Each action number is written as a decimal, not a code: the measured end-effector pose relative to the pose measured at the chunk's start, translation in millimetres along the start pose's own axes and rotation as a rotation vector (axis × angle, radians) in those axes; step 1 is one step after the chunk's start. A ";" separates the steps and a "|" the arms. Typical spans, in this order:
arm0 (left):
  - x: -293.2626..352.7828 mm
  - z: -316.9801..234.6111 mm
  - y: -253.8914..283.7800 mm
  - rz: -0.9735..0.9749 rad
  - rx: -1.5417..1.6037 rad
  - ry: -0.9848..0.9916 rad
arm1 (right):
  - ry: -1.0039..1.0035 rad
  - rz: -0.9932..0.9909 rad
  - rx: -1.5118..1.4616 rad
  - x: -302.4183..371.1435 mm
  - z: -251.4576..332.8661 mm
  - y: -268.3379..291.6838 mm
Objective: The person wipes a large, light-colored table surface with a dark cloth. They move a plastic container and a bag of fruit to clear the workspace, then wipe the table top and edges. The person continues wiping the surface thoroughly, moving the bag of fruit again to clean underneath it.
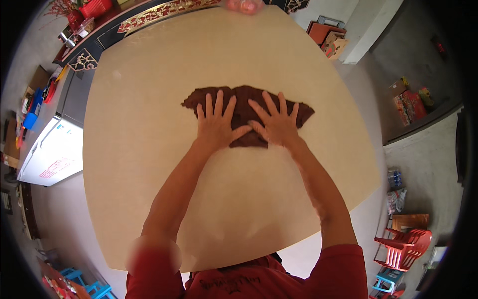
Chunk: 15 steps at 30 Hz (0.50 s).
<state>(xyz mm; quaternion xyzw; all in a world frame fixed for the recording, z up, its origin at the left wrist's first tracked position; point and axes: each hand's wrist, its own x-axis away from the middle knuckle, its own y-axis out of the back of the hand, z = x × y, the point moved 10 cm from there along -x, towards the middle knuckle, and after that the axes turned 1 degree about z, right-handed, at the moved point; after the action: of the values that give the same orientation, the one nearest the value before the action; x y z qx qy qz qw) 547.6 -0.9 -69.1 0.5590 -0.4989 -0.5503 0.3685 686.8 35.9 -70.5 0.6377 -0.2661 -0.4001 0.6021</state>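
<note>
Pressing flat on a brown cloth point(247, 113), both hands are lying palm down with fingers spread and nothing pinched. One cloth is showing, dark brown and rumpled at its edges, lying near the middle of a large pale table point(149, 164). Its long axis is running left to right across the table, crosswise to the forearms, which are reaching in from the table's near edge.

The left hand point(215, 124) is covering the cloth's left half; the right hand point(276, 124) is covering the right half. The two thumbs are pointing toward each other and nearly touching over the cloth's near edge, where a narrower flap is hanging toward the person. Fingertips of both hands are pointing away toward the table's far edge. The cloth's outer ends are sticking out past each hand, the left end beyond the left hand and the right end beyond the right hand, so each hand is nearer its own end, and neither is clearly closer to the cloth's centre.

Counted: one cloth, two hands, one table. Beyond the table's far edge a dark cabinet point(107, 32) with gilt trim is standing. Off the table's left side a white chest point(50, 154) is sitting on the floor. Off its right near corner red chairs point(406, 246) are stacked; their number cannot be told.
</note>
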 end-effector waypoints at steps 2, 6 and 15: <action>-25.9 -2.8 -8.2 0.027 -0.033 0.015 | -0.024 -0.019 0.014 -22.4 -22.7 -1.2; -65.6 -2.8 -20.5 -0.010 -0.055 0.052 | -0.115 0.023 0.003 -59.1 -58.9 -5.9; -81.5 -16.8 -31.1 0.038 -0.090 0.032 | -0.156 -0.039 0.100 -40.0 -69.9 -5.7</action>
<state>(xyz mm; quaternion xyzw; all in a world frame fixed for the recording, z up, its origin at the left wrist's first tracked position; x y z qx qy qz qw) 577.3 82.5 -76.7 0.5410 -0.4784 -0.5560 0.4115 722.5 108.3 -71.6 0.6389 -0.3195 -0.4465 0.5388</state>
